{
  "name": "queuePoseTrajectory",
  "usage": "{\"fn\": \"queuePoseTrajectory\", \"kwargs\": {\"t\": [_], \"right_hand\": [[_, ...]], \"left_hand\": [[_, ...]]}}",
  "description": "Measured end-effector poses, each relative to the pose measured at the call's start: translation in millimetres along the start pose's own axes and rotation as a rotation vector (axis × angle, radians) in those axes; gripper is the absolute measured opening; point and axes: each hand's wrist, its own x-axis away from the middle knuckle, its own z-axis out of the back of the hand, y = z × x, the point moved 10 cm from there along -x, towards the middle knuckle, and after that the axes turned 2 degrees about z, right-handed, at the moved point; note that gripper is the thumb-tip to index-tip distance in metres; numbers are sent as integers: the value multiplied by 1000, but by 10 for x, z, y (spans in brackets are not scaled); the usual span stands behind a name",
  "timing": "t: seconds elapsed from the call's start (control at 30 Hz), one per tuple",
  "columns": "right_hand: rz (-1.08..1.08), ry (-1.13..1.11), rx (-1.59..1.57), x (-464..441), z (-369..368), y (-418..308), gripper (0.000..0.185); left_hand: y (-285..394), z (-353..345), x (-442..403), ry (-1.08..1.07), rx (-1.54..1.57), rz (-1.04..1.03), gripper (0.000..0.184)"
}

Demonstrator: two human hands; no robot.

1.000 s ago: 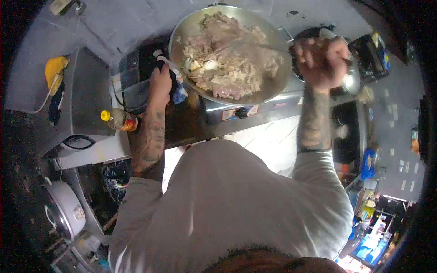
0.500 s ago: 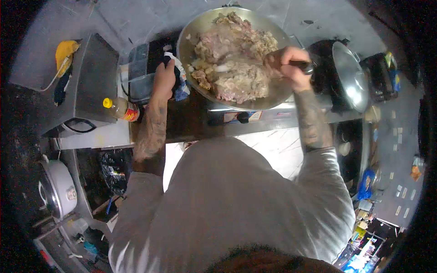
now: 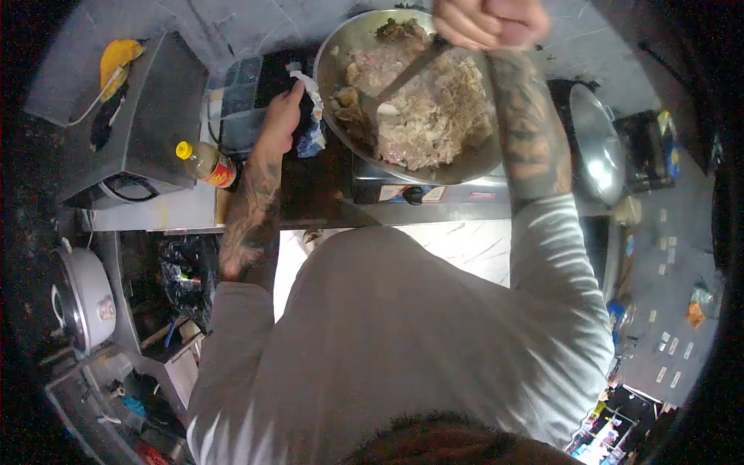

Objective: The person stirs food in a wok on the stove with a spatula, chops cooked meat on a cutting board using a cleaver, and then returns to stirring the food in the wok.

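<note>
A wide metal pan (image 3: 494, 167) full of pale, partly browned meat (image 3: 422, 116) stands on a stove (image 3: 457, 191). High over the pan's far right side, my right hand (image 3: 496, 23) is closed around the upper end of a long-handled spatula (image 3: 411, 74). The spatula slants down to the left, its blade sunk in the meat near the left wall and mostly hidden. My left hand (image 3: 283, 120) is closed on a crumpled cloth (image 3: 312, 136) beside the pan's left rim. Whether a pan handle lies under the cloth, I cannot tell.
A yellow-capped bottle (image 3: 208, 165) stands left of my left forearm, beside a grey metal appliance (image 3: 159, 116). Clear plastic containers (image 3: 239, 132) sit behind it. On the right is a wok with a shiny lid (image 3: 597, 143). A white rice cooker (image 3: 91, 298) stands lower left.
My right hand has moved up and away to the far side of the pan, tilting the spatula leftward. The meat has shifted, with a darker patch at the back. My left hand stays at the cloth.
</note>
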Motion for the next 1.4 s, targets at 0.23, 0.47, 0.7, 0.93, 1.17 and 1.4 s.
{"fn": "queuePoseTrajectory", "kwargs": {"t": [0.23,0.47,0.7,0.93,1.17,1.4], "right_hand": [[-326,-24,42,-299,152,1126,20],[-496,-35,854,33,649,1958,23],[-50,940,581,1381,1964,23,17],[268,741,306,1755,1208,-772,9],[375,613,197,1295,537,-820,4],[-161,116,95,285,-63,372,9]], "left_hand": [[41,-18,14,56,-31,-30,39],[197,-88,-58,152,-1348,-747,50],[81,99,-74,209,-393,-272,45],[-120,18,-68,103,-16,-84,45],[3,-9,176,211,-157,36,53],[-147,109,-144,120,-185,-30,45]]}}
